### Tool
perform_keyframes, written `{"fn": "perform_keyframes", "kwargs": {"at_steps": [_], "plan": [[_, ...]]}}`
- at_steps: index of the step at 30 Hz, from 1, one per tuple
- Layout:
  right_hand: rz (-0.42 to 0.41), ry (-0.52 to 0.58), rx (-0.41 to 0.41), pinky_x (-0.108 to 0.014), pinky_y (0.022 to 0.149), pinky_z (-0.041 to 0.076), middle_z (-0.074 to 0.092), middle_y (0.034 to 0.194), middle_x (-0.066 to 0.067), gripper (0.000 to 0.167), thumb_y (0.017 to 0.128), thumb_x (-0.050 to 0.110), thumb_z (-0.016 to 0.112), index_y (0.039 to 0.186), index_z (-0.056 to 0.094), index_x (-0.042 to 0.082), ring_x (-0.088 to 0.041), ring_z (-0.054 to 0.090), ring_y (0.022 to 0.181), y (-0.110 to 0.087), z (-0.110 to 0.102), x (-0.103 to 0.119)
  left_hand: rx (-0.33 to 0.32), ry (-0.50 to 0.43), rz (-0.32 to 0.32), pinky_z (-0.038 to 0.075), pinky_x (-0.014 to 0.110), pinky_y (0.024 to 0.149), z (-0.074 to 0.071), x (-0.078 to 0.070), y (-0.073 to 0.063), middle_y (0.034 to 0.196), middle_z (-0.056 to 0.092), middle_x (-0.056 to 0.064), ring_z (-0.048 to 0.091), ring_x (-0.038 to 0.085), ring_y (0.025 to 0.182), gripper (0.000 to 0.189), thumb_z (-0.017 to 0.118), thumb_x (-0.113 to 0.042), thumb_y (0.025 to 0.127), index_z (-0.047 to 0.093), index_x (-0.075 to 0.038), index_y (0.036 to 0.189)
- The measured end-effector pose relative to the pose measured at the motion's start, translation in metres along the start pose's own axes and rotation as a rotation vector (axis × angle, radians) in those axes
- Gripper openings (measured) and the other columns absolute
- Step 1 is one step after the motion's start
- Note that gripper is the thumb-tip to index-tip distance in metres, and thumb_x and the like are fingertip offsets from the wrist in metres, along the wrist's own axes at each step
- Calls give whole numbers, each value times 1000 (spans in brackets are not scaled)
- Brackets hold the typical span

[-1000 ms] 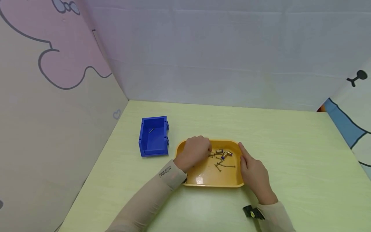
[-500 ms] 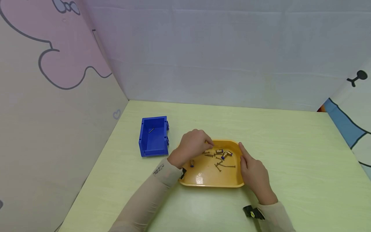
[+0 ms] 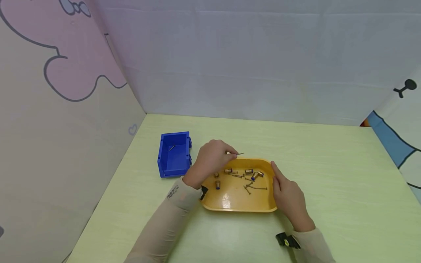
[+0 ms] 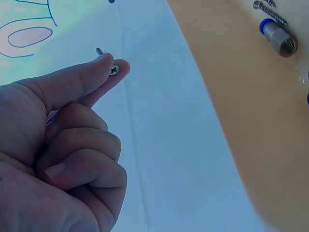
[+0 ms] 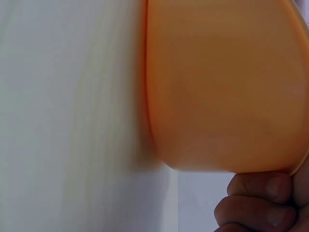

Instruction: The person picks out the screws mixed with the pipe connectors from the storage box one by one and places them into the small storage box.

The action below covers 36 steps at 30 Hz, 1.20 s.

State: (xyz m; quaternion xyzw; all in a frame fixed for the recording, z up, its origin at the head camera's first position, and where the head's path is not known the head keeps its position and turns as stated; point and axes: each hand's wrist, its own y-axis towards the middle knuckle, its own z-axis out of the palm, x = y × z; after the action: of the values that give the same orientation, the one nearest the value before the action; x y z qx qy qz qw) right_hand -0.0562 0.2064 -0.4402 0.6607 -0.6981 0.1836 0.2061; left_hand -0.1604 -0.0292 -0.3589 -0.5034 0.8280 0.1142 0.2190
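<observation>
A screw (image 4: 114, 70) is pinched between thumb and forefinger of the left hand (image 3: 212, 160), near the far rim of a yellow tray (image 3: 240, 204), whose right side is gripped by the right hand (image 3: 290, 199). Loose screws (image 3: 260, 188) and metal fittings (image 3: 217, 184) are contained inside.
</observation>
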Motion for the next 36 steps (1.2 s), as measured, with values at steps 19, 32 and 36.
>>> {"fn": "perform_keyframes", "kwargs": {"at_steps": [19, 32, 36], "plan": [[-1, -9, -5, -31, 43, 31, 41, 51, -2, 51, 107, 17, 39, 157, 33, 15, -16, 35, 42, 1, 1, -2, -125, 54, -74, 30, 22, 42, -22, 19, -11, 98, 75, -1, 52, 12, 55, 19, 66, -31, 97, 81, -23, 107], [-8, 2, 2, -30, 43, 31, 40, 50, -2, 51, 107, 18, 37, 158, 32, 16, -16, 34, 42, 2, 0, -1, -176, 18, -143, 27, 24, 42, -28, 46, -17, 61, 62, -7, 44, 14, 48, 18, 68, -30, 96, 81, -21, 104], [2, 4, 0, -30, 43, 31, 40, 51, -2, 51, 107, 18, 38, 157, 32, 15, -16, 34, 42, 0, 1, -2, -174, 12, -158, 25, 24, 41, -28, 53, -17, 54, 55, -6, 42, 13, 47, 18, 68, -31, 96, 81, -21, 105]]}}
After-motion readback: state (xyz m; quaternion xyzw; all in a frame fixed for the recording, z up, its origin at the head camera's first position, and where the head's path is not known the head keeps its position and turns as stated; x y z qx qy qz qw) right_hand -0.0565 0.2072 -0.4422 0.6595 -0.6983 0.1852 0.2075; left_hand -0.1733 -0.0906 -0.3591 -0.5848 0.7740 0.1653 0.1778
